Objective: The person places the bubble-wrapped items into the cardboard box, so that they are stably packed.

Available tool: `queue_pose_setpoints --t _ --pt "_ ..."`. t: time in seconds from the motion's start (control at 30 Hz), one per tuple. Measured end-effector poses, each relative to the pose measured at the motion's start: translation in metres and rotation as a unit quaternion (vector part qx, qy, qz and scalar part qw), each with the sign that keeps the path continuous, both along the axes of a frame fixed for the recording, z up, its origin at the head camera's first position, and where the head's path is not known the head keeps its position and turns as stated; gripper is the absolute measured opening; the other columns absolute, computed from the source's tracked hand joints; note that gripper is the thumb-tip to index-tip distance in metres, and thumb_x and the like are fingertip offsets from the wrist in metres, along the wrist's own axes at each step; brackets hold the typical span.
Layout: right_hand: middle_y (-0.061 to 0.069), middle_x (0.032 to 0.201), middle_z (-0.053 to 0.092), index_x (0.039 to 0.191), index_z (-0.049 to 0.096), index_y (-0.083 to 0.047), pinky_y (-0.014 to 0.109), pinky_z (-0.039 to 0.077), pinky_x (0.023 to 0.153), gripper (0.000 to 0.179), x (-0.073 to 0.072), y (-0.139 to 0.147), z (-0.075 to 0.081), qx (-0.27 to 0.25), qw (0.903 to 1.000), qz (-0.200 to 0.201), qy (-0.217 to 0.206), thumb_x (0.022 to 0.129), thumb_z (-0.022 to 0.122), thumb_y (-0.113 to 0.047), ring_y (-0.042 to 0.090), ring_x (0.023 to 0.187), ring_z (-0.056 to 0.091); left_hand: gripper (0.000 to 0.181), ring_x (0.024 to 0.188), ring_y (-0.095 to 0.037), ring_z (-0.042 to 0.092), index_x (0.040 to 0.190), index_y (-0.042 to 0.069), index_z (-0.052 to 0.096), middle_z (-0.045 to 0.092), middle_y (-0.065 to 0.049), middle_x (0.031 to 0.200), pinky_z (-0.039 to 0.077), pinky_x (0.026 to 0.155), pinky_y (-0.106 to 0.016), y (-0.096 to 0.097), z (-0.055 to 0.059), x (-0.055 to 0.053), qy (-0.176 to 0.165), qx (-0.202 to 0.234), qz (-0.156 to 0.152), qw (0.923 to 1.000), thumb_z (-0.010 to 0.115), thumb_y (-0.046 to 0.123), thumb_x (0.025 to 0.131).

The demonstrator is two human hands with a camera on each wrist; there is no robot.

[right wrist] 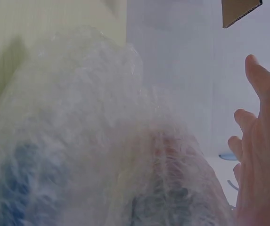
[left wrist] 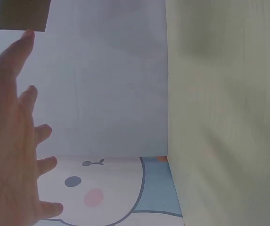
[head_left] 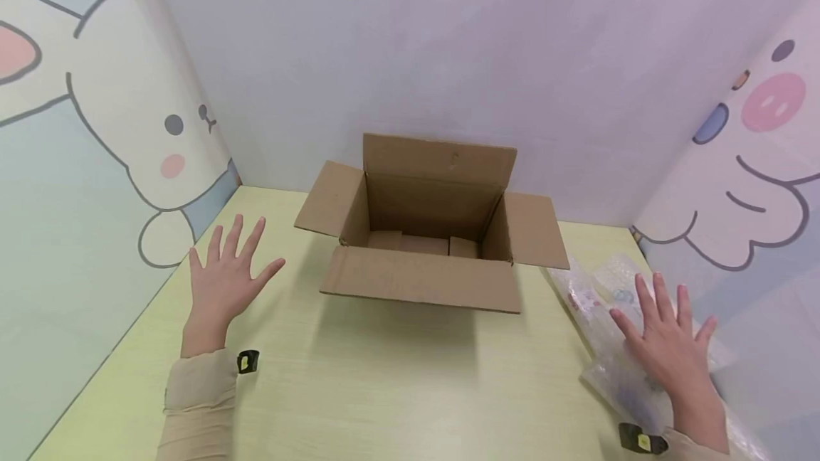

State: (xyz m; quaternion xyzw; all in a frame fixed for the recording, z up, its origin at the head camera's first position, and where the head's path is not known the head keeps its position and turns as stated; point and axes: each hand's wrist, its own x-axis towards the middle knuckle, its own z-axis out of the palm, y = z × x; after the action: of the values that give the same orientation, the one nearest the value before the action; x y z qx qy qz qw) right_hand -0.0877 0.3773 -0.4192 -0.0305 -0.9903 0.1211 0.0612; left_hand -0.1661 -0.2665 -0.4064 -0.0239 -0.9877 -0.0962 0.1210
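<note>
An empty-looking cardboard box (head_left: pixel 419 277) stands in the middle of the table with its flaps spread outward. To its left my left hand (head_left: pixel 225 287) hovers with fingers spread, touching nothing. My right hand (head_left: pixel 673 347), fingers also spread, is held over bubble-wrapped items (head_left: pixel 608 333) at the right. In the right wrist view, the bubble wrap (right wrist: pixel 87 94) fills much of the frame; bluish and reddish shapes show blurrily through it, their kind unclear. The left wrist view shows the left hand (left wrist: pixel 12 127) apart from the table surface, with a box flap (left wrist: pixel 21 14) beyond the thumb.
The pale yellow table (head_left: pixel 397 390) meets a plain back wall (head_left: pixel 448 41). Side walls printed with cartoon animals close it in at left (head_left: pixel 128 134) and right (head_left: pixel 756 162). A black band (head_left: pixel 248 361) is at the left wrist, another black band (head_left: pixel 643 440) at the right.
</note>
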Motion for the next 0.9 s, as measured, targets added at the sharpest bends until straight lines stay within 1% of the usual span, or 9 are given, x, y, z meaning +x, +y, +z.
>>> queue_pose_setpoints --t 0.33,0.57,0.63,0.7,0.77,0.83,0.9 --pt "0.010 0.160 -0.022 0.156 -0.008 -0.020 0.081 -0.018 0.097 0.076 0.000 -0.004 0.004 -0.004 1.0000 0.001 0.002 0.101 0.032 -0.054 0.035 0.143 -0.032 0.081 0.145 -0.049 0.011 0.156 0.036 0.006 0.009 -0.014 0.163 0.008 0.102 -0.081 -0.002 -0.003 0.002 -0.004 0.001 0.001 1.0000 0.048 0.062 0.092" --pt "0.010 0.161 -0.020 0.156 -0.006 -0.018 0.081 -0.019 0.097 0.075 0.002 -0.006 0.011 -0.014 0.9997 0.007 0.017 0.102 0.033 -0.052 0.036 0.144 -0.030 0.080 0.144 -0.050 0.011 0.156 0.035 0.006 0.006 -0.014 0.164 0.010 0.103 -0.079 -0.002 0.005 0.003 -0.004 0.022 -0.008 0.9997 0.047 0.061 0.093" --pt "0.010 0.161 -0.020 0.156 -0.005 -0.017 0.081 -0.019 0.097 0.074 0.003 -0.007 0.012 -0.016 0.9997 0.008 0.020 0.102 0.033 -0.051 0.036 0.144 -0.030 0.079 0.143 -0.051 0.013 0.156 0.033 0.006 0.006 -0.015 0.164 0.012 0.103 -0.079 -0.001 0.008 0.004 0.002 0.031 -0.013 0.9994 0.046 0.061 0.094" --pt "0.010 0.161 -0.020 0.156 -0.006 -0.018 0.080 -0.019 0.097 0.074 0.004 -0.008 0.013 -0.017 0.9996 0.008 0.020 0.102 0.032 -0.051 0.036 0.144 -0.030 0.077 0.142 -0.053 0.015 0.157 0.030 0.007 0.006 -0.017 0.163 0.014 0.104 -0.077 0.000 0.011 0.004 0.016 0.048 -0.028 0.9983 0.044 0.059 0.095" --pt "0.010 0.161 -0.019 0.156 -0.007 -0.018 0.080 -0.019 0.098 0.074 0.005 -0.009 0.014 -0.019 0.9996 0.008 0.020 0.102 0.032 -0.051 0.037 0.145 -0.029 0.076 0.142 -0.054 0.015 0.157 0.026 0.009 0.006 -0.019 0.163 0.016 0.106 -0.074 0.002 0.015 0.003 0.036 0.076 -0.049 0.9953 0.044 0.056 0.097" --pt "0.010 0.161 -0.019 0.156 -0.007 -0.018 0.080 -0.019 0.098 0.074 0.005 -0.009 0.015 -0.022 0.9995 0.009 0.022 0.102 0.033 -0.051 0.037 0.145 -0.029 0.074 0.143 -0.053 0.014 0.157 0.023 0.011 0.006 -0.020 0.163 0.016 0.109 -0.071 0.007 0.020 0.003 0.058 0.109 -0.075 0.9895 0.045 0.052 0.098" --pt "0.010 0.162 -0.019 0.156 -0.006 -0.017 0.080 -0.019 0.098 0.074 0.006 -0.010 0.015 -0.027 0.9992 0.012 0.025 0.102 0.033 -0.050 0.037 0.145 -0.028 0.072 0.145 -0.049 0.011 0.157 0.020 0.013 0.006 -0.018 0.163 0.016 0.111 -0.069 0.014 0.026 0.002 0.076 0.145 -0.099 0.9815 0.045 0.049 0.099"
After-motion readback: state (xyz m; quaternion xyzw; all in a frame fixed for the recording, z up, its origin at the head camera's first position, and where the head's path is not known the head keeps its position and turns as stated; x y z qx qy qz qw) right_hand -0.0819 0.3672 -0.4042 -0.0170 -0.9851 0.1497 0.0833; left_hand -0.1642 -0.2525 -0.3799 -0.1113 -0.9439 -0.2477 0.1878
